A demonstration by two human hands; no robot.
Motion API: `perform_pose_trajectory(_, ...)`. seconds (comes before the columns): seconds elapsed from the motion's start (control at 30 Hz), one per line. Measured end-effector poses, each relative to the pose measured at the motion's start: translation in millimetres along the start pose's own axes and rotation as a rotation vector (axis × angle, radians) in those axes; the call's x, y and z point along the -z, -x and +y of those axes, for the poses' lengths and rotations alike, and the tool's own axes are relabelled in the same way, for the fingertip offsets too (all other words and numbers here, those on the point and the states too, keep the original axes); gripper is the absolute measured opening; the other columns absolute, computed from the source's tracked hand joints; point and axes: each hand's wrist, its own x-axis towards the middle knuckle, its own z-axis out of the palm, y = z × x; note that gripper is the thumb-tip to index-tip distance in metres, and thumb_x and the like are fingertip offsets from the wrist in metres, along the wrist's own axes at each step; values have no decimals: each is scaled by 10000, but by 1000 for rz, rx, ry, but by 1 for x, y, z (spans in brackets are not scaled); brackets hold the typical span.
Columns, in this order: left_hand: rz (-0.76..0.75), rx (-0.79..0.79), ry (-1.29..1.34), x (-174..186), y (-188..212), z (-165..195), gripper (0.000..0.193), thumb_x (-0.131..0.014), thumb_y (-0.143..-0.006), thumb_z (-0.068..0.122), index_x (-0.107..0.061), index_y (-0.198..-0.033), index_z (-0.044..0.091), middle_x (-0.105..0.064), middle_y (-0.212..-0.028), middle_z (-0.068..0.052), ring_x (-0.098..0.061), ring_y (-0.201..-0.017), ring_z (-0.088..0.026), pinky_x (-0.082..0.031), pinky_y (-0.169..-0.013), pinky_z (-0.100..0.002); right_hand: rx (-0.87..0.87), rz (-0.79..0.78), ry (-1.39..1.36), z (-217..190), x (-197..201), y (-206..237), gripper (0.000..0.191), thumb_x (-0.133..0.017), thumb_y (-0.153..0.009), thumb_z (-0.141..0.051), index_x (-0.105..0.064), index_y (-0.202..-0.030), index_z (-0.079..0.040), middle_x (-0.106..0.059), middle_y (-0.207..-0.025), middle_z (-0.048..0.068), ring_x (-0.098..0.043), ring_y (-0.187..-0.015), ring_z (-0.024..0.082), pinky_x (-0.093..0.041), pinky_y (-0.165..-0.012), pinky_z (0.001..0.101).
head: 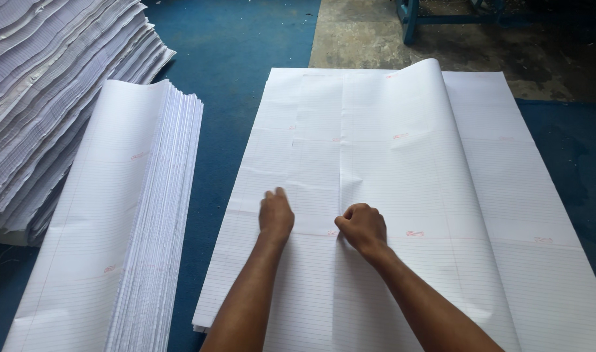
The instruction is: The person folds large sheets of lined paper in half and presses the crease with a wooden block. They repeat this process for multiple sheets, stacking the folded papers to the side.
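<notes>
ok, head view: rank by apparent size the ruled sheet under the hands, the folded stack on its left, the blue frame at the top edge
1. ruled sheet, covers most of the view.
2. folded stack, clearly smaller, though cut off at the bottom edge.
3. blue frame, smallest; mostly out of view and farthest, so its true size is unsure.

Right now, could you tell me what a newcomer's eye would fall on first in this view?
First, the big white ruled sheet spread on the blue floor covering, its right part curling over in a fold. At its middle, the left hand presses flat on it while the right hand is curled in a fist at the crease. To the left lie a neat stack of folded sheets and a taller ragged pile of paper.
</notes>
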Motion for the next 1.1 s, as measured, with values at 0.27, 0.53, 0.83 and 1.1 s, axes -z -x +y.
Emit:
perform_pose_trajectory(0.27,-203,-59,-48,-16,-9,17,123,-664,-881,86,-698,-966,4,-607,-1192,-197,-634,-1070,-344,-582,-883,-417,49,-22,-32,-17,-17,0,182,-701,-811,-227,-758,-761,-62,-749,-644,95,-721,-575,185,-610,-623,338)
perform_pose_trajectory(0.53,-495,255,242,14,-13,44,388,-759,-845,495,-741,-873,109,-729,-856,-82,-681,-1091,-284,-495,-965,-460,64,-52,-18,-31,-33,3,223,-684,-849,-256,-749,-720,-86,-726,-599,68,-714,-554,185,-604,-680,362)
perform_pose_trajectory(0.83,-429,441,169,29,-6,69,326,-779,-825,228,-712,-1127,125,-702,-1202,-91,-558,-1261,-298,-419,-1073,-540,159,-66,22,-25,-38,-2,298,-689,-900,-339,-777,-765,-89,-737,-675,86,-719,-600,237,-591,-701,399)
perform_pose_trajectory(1.1,-365,409,261,13,-14,53,234,-736,-836,137,-701,-1052,52,-726,-1090,-130,-683,-1073,-295,-554,-898,-506,301,360,381,86,37,-48,418,-780,-826,-348,-720,-1152,-93,-621,-1300,177,-542,-1234,328,-461,-1053,499)
